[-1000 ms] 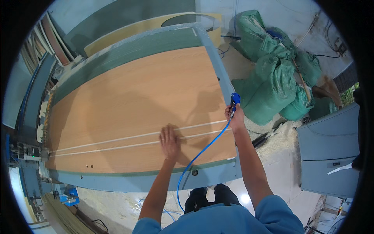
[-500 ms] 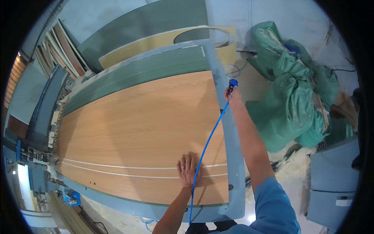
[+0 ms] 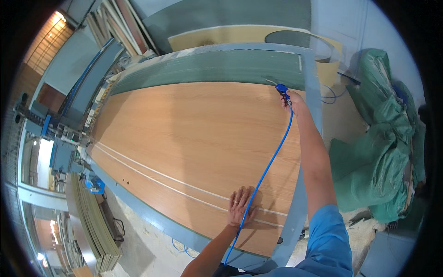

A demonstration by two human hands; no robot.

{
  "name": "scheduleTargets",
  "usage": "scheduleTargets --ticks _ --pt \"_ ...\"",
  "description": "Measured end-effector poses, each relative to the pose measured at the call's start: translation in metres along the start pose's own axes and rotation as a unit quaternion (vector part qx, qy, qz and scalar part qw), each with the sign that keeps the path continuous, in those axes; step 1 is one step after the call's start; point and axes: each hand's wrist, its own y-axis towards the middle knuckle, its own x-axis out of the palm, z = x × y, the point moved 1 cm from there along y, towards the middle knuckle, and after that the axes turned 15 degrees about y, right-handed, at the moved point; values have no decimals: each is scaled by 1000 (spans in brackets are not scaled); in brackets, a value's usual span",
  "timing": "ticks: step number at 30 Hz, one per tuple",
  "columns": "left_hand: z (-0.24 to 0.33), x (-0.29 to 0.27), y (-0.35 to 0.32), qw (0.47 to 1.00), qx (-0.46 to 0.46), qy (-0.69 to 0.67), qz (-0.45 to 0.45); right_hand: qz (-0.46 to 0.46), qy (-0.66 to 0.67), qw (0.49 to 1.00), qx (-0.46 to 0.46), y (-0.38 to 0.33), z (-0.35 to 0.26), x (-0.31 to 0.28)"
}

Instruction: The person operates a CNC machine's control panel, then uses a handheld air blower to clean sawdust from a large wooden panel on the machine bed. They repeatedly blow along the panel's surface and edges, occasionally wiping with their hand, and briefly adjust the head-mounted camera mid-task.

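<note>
My right hand (image 3: 295, 102) is closed round a blue air blow gun (image 3: 282, 89) over the far right part of a wood-grain board (image 3: 217, 134). The gun's thin nozzle points up and left toward the green strip of table beyond the board. From its handle a blue hose (image 3: 266, 173) curves down toward me, passing in front of my left hand (image 3: 240, 207). That hand lies flat on the near right part of the board, fingers spread, a ring on one finger. It rests across two pale lines running along the board.
A blue-grey table frame (image 3: 312, 111) borders the board. Machine gantry (image 3: 85, 92) spans the left end. Green sacks (image 3: 376, 157) stand at right on a dusty floor. Stacked panels (image 3: 90, 226) are at lower left; a yellow sheet with an oval cutout (image 3: 221, 38) leans behind.
My view has turned left, shifting the scene rightward. My right hand and the blow gun have moved from above the right frame edge to over the board. My left hand stays flat on the board.
</note>
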Motion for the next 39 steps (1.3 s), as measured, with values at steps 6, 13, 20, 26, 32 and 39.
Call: scheduleTargets --ticks 6,13,20,26,32,39 --pt "-2 -4 2 1000 -8 -6 -13 -13 -36 998 44 27 56 54" --pt "-4 -8 3 999 -19 -34 -18 -74 -97 991 56 35 96 89" --pt "-3 12 0 1000 13 20 -9 5 -106 994 -40 -58 16 -39" --pt "8 17 -1 998 12 -2 69 115 -55 987 -96 -261 -29 -191" --pt "6 22 -3 995 25 -1 97 168 -274 946 -45 -458 81 -270" --pt "-12 31 -114 991 81 16 106 137 -343 924 102 -673 272 -270"
